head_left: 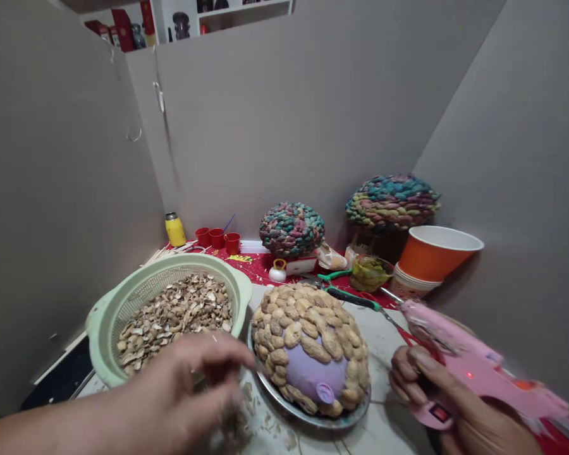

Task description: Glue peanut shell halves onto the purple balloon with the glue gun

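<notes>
My right hand (pixel 448 398) is wrapped round the handle of a pink glue gun (pixel 474 360), whose small red light is lit and whose nozzle points up and left. My left hand (pixel 203 379) hovers by the near left side of a ball, slightly blurred, with thumb and forefinger apart and nothing visible between them. The ball is a purple balloon (pixel 315 370) largely covered in peanut shells (pixel 308 316); a bare patch with the balloon's round lip faces me. It rests on a metal plate (pixel 284 399). Behind my left hand, a pale green colander (pixel 105 316) holds shell pieces.
Two multicoloured shell-covered balls (pixel 292 229) stand at the back. Green-handled pliers (pixel 353 298) lie behind the plate, near a yellowish bowl (pixel 370 273). Orange paper cups (pixel 424 256) stand at right. Small red cups (pixel 217 238) and a yellow bottle (pixel 175 230) line the back left.
</notes>
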Action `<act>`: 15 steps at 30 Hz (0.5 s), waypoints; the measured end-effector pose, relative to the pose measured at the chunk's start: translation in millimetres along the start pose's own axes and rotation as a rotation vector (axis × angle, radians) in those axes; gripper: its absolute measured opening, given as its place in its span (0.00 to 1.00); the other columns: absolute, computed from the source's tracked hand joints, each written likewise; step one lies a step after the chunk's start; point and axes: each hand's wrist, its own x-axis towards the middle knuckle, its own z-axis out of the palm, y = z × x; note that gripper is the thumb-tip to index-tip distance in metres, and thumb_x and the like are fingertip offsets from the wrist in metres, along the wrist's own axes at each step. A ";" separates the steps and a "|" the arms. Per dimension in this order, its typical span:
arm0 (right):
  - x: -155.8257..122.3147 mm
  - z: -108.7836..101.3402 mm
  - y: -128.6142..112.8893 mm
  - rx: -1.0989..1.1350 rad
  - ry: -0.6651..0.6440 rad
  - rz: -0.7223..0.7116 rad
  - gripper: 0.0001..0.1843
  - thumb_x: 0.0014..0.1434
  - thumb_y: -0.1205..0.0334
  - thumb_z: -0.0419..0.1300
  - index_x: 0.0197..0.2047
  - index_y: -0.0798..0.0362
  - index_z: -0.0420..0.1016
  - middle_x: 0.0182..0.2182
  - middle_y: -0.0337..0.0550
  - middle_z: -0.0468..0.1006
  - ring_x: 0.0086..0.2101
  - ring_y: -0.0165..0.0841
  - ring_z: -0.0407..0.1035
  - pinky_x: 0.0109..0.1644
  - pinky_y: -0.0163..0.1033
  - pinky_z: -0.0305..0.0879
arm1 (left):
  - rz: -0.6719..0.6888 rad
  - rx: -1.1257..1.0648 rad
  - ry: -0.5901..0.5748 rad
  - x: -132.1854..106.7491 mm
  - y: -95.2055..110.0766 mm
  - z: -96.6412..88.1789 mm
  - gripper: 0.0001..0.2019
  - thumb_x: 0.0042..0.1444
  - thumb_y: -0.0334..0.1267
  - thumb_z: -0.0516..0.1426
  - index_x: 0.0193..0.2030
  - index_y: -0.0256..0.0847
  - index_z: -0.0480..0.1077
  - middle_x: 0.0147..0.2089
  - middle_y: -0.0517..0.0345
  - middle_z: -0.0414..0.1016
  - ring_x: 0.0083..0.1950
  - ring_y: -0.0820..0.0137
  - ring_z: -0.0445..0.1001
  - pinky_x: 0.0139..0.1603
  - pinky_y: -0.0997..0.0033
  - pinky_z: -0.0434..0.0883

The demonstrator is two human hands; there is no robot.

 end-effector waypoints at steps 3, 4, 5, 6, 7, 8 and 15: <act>1.2 3.2 -1.5 0.049 0.028 0.033 0.24 0.43 0.43 0.73 0.20 0.53 0.69 0.19 0.39 0.63 0.20 0.28 0.55 0.18 0.31 0.59 | -0.110 -0.058 0.189 11.5 -13.8 -38.5 0.15 0.58 0.42 0.58 0.51 0.41 0.71 0.36 0.55 0.76 0.36 0.68 0.73 0.37 0.69 0.73; 1.6 4.2 -1.5 0.065 0.035 0.045 0.24 0.42 0.43 0.73 0.20 0.53 0.69 0.19 0.39 0.63 0.20 0.28 0.55 0.18 0.31 0.59 | -0.112 -0.055 0.240 17.6 -22.9 -48.9 0.19 0.57 0.41 0.58 0.55 0.40 0.69 0.39 0.54 0.76 0.39 0.67 0.74 0.39 0.68 0.73; 2.0 5.1 -1.2 0.074 0.037 0.055 0.25 0.41 0.43 0.73 0.19 0.52 0.69 0.19 0.39 0.63 0.20 0.28 0.55 0.18 0.31 0.59 | -0.127 -0.032 0.256 24.1 -32.4 -58.2 0.25 0.55 0.38 0.59 0.60 0.40 0.65 0.46 0.50 0.76 0.45 0.64 0.74 0.43 0.66 0.73; 2.4 5.8 -0.7 0.081 0.036 0.062 0.25 0.41 0.42 0.73 0.19 0.52 0.69 0.19 0.39 0.63 0.20 0.28 0.55 0.18 0.31 0.60 | -0.157 0.001 0.240 30.8 -41.4 -66.3 0.30 0.52 0.37 0.59 0.63 0.41 0.61 0.52 0.47 0.75 0.48 0.62 0.75 0.43 0.65 0.73; 2.7 6.2 0.1 0.084 0.033 0.066 0.25 0.41 0.42 0.73 0.19 0.52 0.68 0.18 0.39 0.63 0.20 0.29 0.55 0.18 0.32 0.60 | -0.171 0.047 0.222 37.3 -49.4 -72.9 0.32 0.52 0.36 0.59 0.65 0.41 0.59 0.54 0.46 0.74 0.50 0.61 0.75 0.44 0.64 0.74; 3.2 6.4 1.1 0.087 0.030 0.072 0.25 0.41 0.41 0.73 0.18 0.52 0.68 0.18 0.39 0.63 0.20 0.29 0.55 0.18 0.32 0.60 | -0.168 0.107 0.181 43.7 -56.1 -77.9 0.30 0.52 0.35 0.57 0.64 0.40 0.61 0.55 0.45 0.75 0.51 0.60 0.75 0.45 0.63 0.74; 7.6 -1.3 11.6 0.054 0.013 0.105 0.25 0.44 0.40 0.70 0.19 0.52 0.69 0.19 0.40 0.63 0.21 0.30 0.55 0.19 0.32 0.62 | -0.103 0.371 -0.050 82.7 -74.2 -76.5 0.13 0.53 0.31 0.56 0.43 0.40 0.78 0.46 0.53 0.83 0.46 0.62 0.77 0.51 0.61 0.71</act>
